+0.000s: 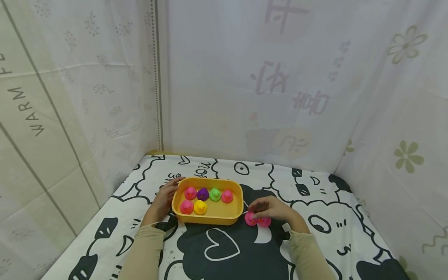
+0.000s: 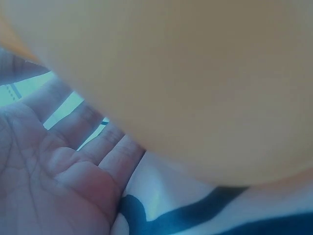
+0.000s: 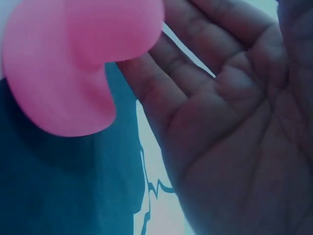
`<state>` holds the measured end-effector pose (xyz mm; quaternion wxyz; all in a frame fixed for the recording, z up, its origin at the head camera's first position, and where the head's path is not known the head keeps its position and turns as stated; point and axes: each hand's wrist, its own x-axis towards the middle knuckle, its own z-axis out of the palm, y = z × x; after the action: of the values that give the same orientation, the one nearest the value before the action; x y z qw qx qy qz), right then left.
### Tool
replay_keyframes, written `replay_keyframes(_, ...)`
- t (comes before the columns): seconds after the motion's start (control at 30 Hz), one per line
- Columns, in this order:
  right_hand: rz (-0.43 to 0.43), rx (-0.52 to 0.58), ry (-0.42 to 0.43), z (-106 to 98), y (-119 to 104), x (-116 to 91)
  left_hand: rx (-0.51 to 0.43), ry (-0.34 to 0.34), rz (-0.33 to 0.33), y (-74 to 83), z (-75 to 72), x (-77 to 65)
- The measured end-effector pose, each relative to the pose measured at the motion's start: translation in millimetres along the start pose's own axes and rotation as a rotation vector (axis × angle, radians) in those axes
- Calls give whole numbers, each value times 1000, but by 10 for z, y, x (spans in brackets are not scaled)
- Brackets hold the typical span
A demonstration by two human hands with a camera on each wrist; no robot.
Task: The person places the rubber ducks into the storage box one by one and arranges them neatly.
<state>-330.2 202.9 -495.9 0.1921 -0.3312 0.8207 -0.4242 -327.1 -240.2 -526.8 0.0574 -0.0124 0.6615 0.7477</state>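
A yellow plastic tray [image 1: 210,221] holds several small rubber ducks: pink ones, a purple duck [image 1: 202,194], a green duck [image 1: 215,195] and a yellow duck [image 1: 200,207]. My left hand [image 1: 163,199] rests at the tray's left side, its extended fingers against the outer wall in the left wrist view. Right of the tray, two pink ducks sit side by side on the cloth. My right hand [image 1: 274,210] pinches the left pink duck [image 1: 250,219] between thumb and fingertips. Beneath that hand is the other pink duck [image 1: 264,222], partly hidden. One pink duck [image 3: 83,63] looms close in the right wrist view.
A white cloth [image 1: 315,198] with black cartoon drawings covers the table. Pale printed curtains [image 1: 252,97] hang behind it and along both sides. Inside the tray, the front right floor shows bare beside the ducks.
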Motion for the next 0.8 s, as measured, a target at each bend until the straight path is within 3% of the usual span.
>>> replay_keyframes(0.47, -13, -27, -30, 37, 48, -8, -5, 2, -8, -17, 2, -8)
replay_keyframes(0.8, 25, -12, -49, 39, 65, -12, -22, -11, 11, -18, 2, 2)
